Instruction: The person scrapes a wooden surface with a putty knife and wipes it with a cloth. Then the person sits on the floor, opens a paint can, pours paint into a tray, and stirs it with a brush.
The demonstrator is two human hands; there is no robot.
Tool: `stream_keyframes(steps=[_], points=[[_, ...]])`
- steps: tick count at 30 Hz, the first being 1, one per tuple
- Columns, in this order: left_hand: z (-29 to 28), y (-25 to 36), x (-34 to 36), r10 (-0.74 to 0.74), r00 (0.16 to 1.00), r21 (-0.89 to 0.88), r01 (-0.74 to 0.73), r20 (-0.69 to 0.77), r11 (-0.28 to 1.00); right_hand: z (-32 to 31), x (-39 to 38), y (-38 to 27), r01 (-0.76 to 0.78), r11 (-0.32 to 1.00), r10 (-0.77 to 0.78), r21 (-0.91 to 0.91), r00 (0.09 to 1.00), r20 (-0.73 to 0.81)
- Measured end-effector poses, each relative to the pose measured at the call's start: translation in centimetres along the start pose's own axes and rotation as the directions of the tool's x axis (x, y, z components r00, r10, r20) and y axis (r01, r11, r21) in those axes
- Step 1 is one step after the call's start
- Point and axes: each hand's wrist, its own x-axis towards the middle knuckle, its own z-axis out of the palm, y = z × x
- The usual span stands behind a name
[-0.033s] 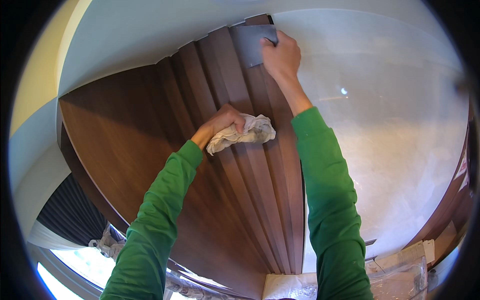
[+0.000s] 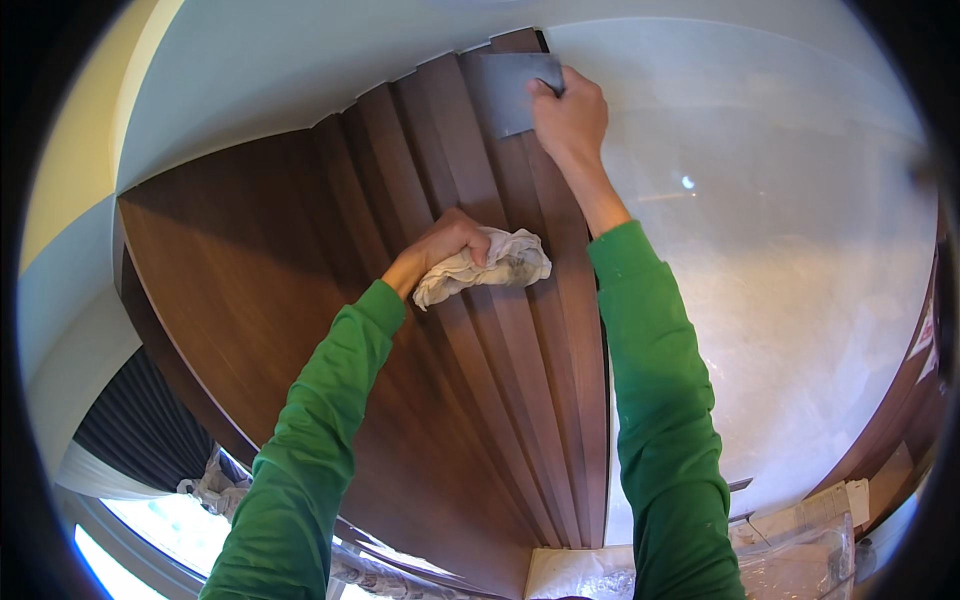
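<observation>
My right hand (image 2: 572,118) grips a flat grey scraper blade (image 2: 508,95), with its thumb on the near face. The blade lies over the upper end of the brown ribbed wood panel (image 2: 520,340), close below the ceiling. Lower and to the left, my left hand (image 2: 452,240) is closed around a crumpled whitish cloth (image 2: 500,268) with a dark smudge. That cloth rests against or just in front of the panel's ribs; contact cannot be made out. Green sleeves cover both forearms.
Right of the panel stretches a glossy pale wall surface (image 2: 760,290). The ceiling (image 2: 300,70) borders the panel's top. At lower left hangs a dark pleated curtain (image 2: 145,420) by a bright window (image 2: 175,525). Plastic-wrapped things (image 2: 800,560) lie at the lower right.
My right hand and the scraper have shifted slightly to the right and a touch downward. My left hand and the cloth have stayed put.
</observation>
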Motion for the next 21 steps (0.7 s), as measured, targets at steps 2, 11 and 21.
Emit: stream_keyframes(steps=[2,11,21], points=[[-0.1,-0.2,0.1,0.013,1.000,-0.013,-0.013,0.014,1.000,-1.3,-0.3,0.8,-0.107,0.987,0.092,0.116,0.987,0.132],[-0.6,-0.3,0.8,0.016,1.000,0.014,-0.016,0.001,1.000,0.7,1.3,-1.0,0.067,0.994,-0.063,-0.092,0.997,0.042],[-0.4,-0.3,0.8,0.000,1.000,-0.020,0.000,0.003,1.000,0.7,2.4,-2.9,0.041,0.990,-0.021,-0.135,0.989,0.145]])
